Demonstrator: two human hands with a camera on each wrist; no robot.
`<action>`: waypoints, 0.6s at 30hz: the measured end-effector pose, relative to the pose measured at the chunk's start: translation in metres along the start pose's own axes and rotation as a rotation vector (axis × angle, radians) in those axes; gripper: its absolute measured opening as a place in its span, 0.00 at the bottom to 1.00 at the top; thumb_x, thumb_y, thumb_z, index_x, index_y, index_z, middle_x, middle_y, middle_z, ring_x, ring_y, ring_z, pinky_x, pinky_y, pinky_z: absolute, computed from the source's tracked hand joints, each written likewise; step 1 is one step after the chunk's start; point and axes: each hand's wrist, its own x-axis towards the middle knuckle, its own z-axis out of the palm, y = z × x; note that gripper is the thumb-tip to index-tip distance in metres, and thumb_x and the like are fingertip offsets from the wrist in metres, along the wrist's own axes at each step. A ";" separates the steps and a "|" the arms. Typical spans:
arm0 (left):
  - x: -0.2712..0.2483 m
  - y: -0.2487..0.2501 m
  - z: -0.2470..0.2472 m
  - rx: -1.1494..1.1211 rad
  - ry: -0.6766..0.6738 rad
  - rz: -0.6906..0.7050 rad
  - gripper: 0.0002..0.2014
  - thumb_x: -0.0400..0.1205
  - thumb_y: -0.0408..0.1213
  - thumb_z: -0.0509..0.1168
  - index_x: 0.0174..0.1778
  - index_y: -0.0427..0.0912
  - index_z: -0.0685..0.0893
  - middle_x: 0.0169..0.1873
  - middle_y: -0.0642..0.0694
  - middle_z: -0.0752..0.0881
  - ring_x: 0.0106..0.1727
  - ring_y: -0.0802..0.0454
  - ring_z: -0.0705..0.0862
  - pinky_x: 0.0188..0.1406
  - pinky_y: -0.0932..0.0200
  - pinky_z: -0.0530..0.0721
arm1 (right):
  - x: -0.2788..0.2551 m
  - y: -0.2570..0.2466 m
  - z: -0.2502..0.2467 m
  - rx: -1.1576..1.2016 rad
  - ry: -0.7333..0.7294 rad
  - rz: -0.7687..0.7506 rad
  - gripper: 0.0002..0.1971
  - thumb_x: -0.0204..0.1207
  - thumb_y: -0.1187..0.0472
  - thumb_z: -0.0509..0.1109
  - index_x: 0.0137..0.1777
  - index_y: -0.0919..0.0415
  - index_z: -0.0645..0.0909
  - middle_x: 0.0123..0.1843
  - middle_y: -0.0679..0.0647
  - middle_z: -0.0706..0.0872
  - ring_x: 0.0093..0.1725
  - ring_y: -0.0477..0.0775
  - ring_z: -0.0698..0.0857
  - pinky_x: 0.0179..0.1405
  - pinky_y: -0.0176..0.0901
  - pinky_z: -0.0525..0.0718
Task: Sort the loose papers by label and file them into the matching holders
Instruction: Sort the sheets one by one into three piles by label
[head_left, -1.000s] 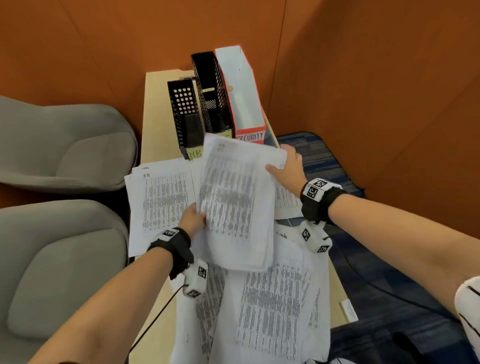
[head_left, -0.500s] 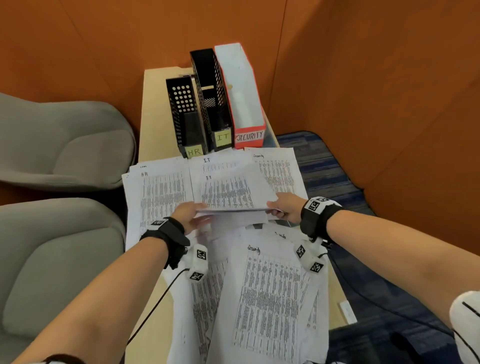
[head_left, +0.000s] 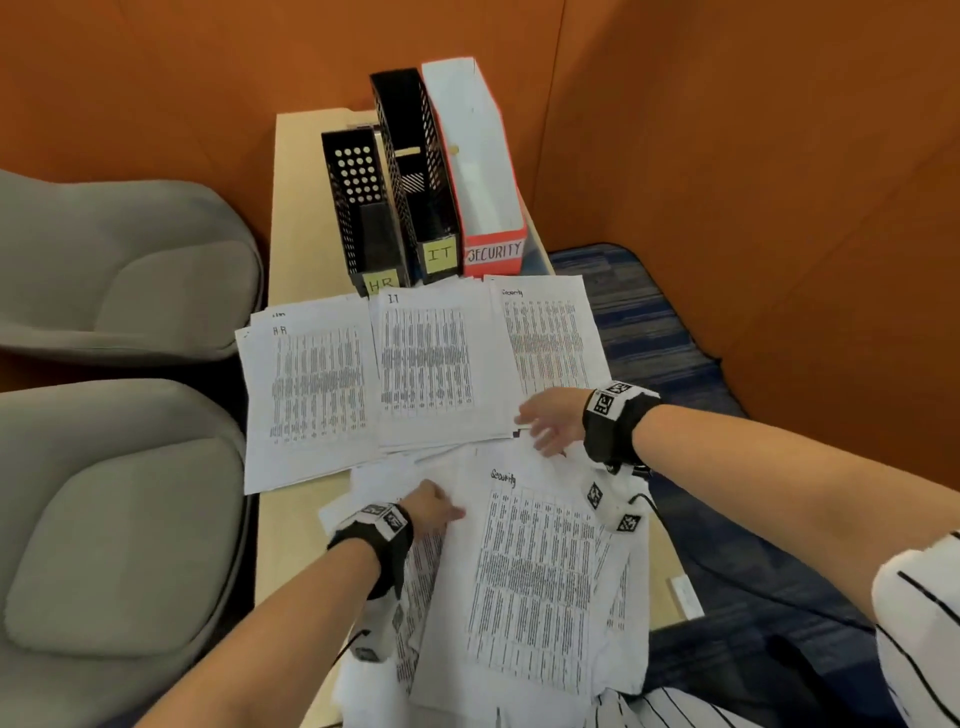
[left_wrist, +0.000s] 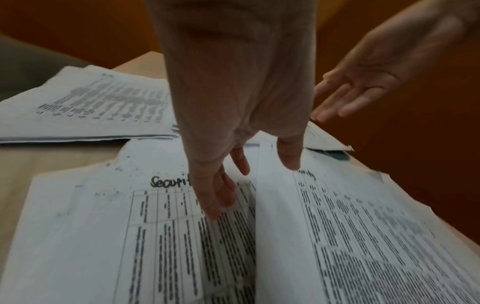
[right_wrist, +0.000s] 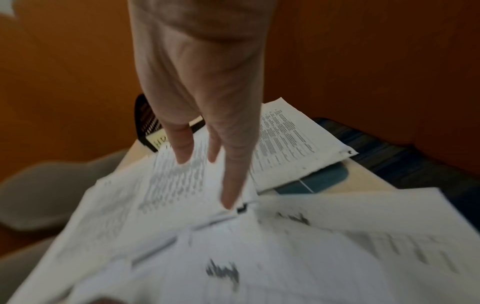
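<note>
Three holders stand at the table's far end: black HR (head_left: 358, 208), black IT (head_left: 415, 171) and red-and-white Security (head_left: 485, 171). In front of them lie an HR pile (head_left: 311, 395), an IT pile (head_left: 431, 364) and a Security pile (head_left: 545, 338). Nearer me is a loose heap topped by a sheet headed Security (head_left: 530, 582). My left hand (head_left: 441, 512) pinches that sheet's raised left edge, thumb (left_wrist: 288, 156) on top, fingers (left_wrist: 215, 197) beneath on a lower Security sheet. My right hand (head_left: 540, 428) hovers over the IT pile's near right corner, fingers straight, holding nothing.
Two grey chairs (head_left: 114, 519) press against the narrow wooden table (head_left: 296, 208) on the left. Orange walls close in behind and to the right. A teal flat object (right_wrist: 319, 181) shows under the Security pile's corner. Blue carpet (head_left: 649, 322) lies at the right.
The IT papers that both hands held up now lie flat on the IT pile. Both hands let go; the left has dropped back to the loose heap and taken the top sheet's edge.
</note>
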 end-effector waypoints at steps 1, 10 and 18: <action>0.002 -0.001 0.002 0.016 0.003 0.000 0.21 0.80 0.46 0.68 0.61 0.42 0.68 0.53 0.44 0.77 0.48 0.47 0.78 0.42 0.57 0.77 | 0.001 0.016 -0.001 -0.171 0.041 0.065 0.28 0.82 0.60 0.67 0.79 0.64 0.65 0.70 0.66 0.76 0.59 0.68 0.81 0.69 0.64 0.78; 0.008 0.002 0.016 0.089 -0.096 0.207 0.14 0.75 0.34 0.73 0.55 0.40 0.80 0.52 0.41 0.85 0.52 0.43 0.85 0.55 0.48 0.85 | 0.012 0.092 0.001 -0.347 0.144 0.124 0.35 0.77 0.67 0.70 0.81 0.63 0.57 0.79 0.64 0.66 0.63 0.66 0.80 0.48 0.54 0.83; 0.011 0.017 0.004 0.024 0.008 0.365 0.10 0.78 0.28 0.58 0.49 0.40 0.82 0.48 0.37 0.83 0.46 0.42 0.82 0.47 0.43 0.84 | 0.017 0.069 -0.018 -0.845 0.253 -0.039 0.25 0.76 0.50 0.71 0.68 0.65 0.77 0.68 0.61 0.81 0.66 0.63 0.80 0.66 0.49 0.78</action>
